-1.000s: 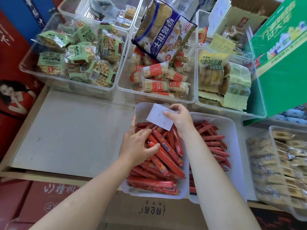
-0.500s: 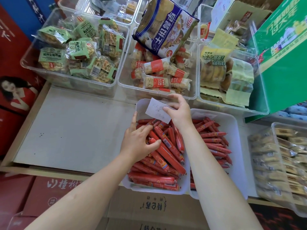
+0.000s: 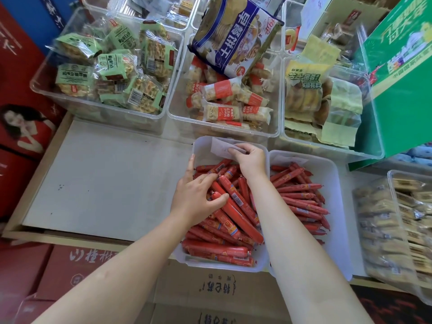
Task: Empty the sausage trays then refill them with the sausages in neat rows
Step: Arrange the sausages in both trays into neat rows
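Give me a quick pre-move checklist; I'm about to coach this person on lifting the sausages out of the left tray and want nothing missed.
1. Left hand on the sausages in the left tray: ok, fingers curled over several.
2. Right hand free to help: not ok, it pinches the paper slip at the tray's far end.
3. Bare shelf beside the tray for unloading: ok.
4. Sausages in neat rows: not ok, they lie crossed.
5. Right tray emptied: not ok, it holds sausages.
6. Tray bottom clean: cannot tell, covered.
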### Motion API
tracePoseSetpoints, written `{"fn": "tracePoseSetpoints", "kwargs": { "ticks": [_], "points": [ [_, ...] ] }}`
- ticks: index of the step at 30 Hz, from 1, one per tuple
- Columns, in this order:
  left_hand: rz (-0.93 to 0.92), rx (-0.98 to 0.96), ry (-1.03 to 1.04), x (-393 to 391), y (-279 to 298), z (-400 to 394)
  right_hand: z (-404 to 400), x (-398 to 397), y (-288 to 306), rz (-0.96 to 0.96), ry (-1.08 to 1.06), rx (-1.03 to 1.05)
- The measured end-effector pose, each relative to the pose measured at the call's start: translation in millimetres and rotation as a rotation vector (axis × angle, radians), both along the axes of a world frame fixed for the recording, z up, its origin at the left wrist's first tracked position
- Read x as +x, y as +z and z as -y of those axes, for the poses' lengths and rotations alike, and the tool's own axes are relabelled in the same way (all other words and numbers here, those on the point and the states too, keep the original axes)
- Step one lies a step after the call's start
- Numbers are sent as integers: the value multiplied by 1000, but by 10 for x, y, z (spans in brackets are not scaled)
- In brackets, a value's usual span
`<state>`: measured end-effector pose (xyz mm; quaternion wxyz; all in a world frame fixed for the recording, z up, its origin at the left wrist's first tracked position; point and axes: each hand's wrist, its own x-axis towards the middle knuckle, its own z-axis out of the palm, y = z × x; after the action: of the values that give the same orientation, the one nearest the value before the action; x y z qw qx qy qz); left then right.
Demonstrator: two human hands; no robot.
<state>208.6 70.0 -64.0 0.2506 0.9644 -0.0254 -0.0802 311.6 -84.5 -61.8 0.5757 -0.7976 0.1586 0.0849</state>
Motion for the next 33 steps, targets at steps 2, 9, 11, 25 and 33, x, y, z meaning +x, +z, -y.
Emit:
{"fn": "tracePoseSetpoints", "kwargs": {
  "ticks": [2, 9, 11, 25, 33],
  "points": [
    [-5, 5, -3, -1, -9, 5, -7, 16, -29, 33, -35, 4],
    [-10, -6, 5, -5, -6, -6, -77, 101, -71, 262, 52, -502],
    [-9, -10, 5, -5, 0, -12, -79, 90, -88, 279, 55, -543],
    [-44, 60, -55, -3, -24, -24, -101, 35, -115, 362, 28, -603],
    [-54, 63, -55, 3, -18, -22, -66, 46, -129, 290, -9, -613]
  ]
}}
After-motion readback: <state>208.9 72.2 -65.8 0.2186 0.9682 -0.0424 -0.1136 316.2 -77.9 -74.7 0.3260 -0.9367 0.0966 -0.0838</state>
